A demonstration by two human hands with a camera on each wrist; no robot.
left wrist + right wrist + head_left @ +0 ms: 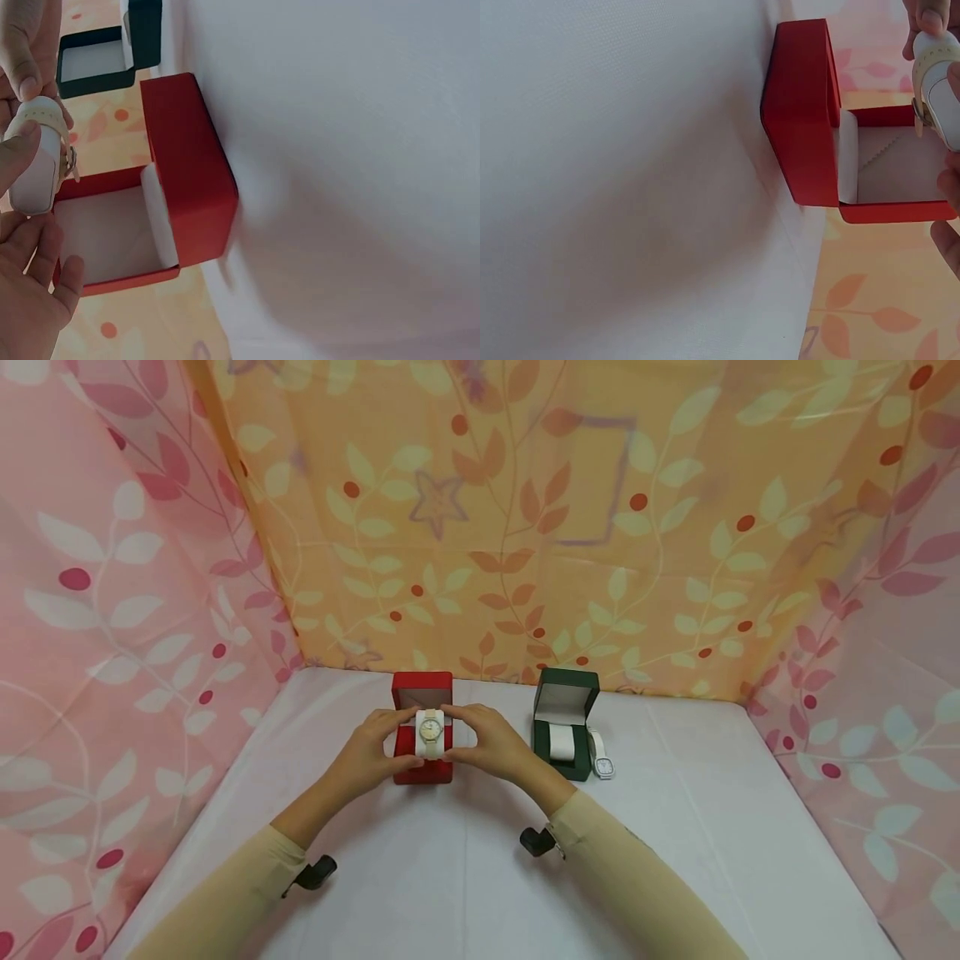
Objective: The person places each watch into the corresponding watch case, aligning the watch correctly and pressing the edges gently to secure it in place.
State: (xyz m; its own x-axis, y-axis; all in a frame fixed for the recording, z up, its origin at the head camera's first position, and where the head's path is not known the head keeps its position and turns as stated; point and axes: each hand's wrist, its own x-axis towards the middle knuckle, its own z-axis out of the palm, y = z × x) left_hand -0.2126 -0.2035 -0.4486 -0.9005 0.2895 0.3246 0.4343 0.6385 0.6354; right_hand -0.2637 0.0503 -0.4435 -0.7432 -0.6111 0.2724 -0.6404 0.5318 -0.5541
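An open red watch box (422, 768) stands on the white tablecloth (465, 877). Just above its opening, both hands hold a white cushion with a pale-strapped, gold-faced watch (431, 732) wrapped round it. My left hand (372, 750) pinches the cushion's left side and my right hand (489, 739) pinches its right side. In the left wrist view the cushion with the watch (36, 161) sits between my fingers, clear of the red box (191, 176) and its empty white lining. The right wrist view shows the cushion (936, 79) raised over the red box (802, 112).
An open dark green box (566, 727) with a bare white cushion (561, 744) stands to the right. A white watch (602, 762) lies on the cloth beside it. Leaf-patterned fabric walls close in the back and both sides.
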